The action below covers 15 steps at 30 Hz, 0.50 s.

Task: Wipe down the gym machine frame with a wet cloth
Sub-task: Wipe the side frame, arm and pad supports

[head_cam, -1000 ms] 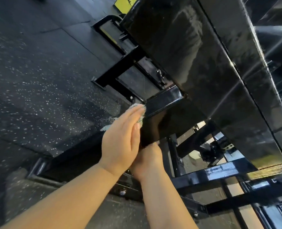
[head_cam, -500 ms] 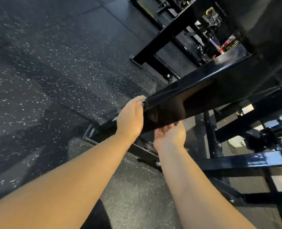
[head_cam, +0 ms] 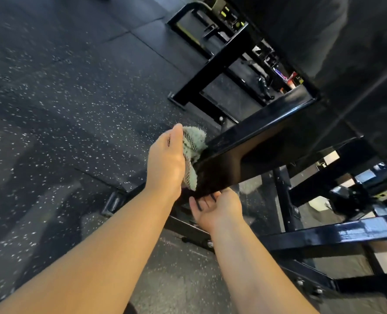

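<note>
A glossy black steel beam [head_cam: 251, 134] of the gym machine frame runs from centre to upper right. My left hand [head_cam: 165, 162] presses a pale green cloth [head_cam: 193, 143] flat against the beam's near end, fingers straight, the cloth bunched between palm and metal. My right hand [head_cam: 217, 208] is just below that end, palm up, its fingers curled up round the lower edge of the beam's dark side plate [head_cam: 222, 171].
Dark rubber floor [head_cam: 70, 105] with white flecks fills the left. A lower black crossbar [head_cam: 337, 232] runs right of my right forearm. More frame bars [head_cam: 213, 62] and a bolted base rail [head_cam: 194, 234] lie beyond and beneath the beam.
My left hand has slid slightly off the beam's end so more of the green cloth shows. My right hand has dropped to the plate's lower edge. The view has shifted.
</note>
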Available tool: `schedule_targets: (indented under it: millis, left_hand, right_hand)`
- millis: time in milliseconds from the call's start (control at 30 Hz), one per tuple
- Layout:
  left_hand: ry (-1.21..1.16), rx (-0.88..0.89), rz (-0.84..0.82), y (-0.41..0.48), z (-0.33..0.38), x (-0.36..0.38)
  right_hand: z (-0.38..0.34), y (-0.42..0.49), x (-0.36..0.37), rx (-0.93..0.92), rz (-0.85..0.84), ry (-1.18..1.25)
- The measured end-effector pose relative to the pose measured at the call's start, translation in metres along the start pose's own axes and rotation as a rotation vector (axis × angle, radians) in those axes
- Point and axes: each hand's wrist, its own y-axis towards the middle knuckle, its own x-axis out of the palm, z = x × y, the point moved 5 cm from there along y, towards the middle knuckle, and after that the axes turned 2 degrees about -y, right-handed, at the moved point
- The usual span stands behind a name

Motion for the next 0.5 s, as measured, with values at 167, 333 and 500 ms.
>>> schedule_targets:
  millis: [167, 333, 500]
  left_hand:
    - [-0.152, -0.1, -0.198, 0.004, 0.04, 0.019]
    - [0.3, 0.167, -0.066, 0.017, 0.039, 0.03]
    - [0.502, 0.331, -0.042, -0.006, 0.031, 0.039]
  right_hand:
    - [-0.001, -0.01, 0.001, 0.026, -0.073, -0.033]
    - [-0.001, -0.01, 0.001, 0.038, -0.059, -0.037]
    - [0.003, -0.002, -0.002, 0.016, -0.039, 0.0]
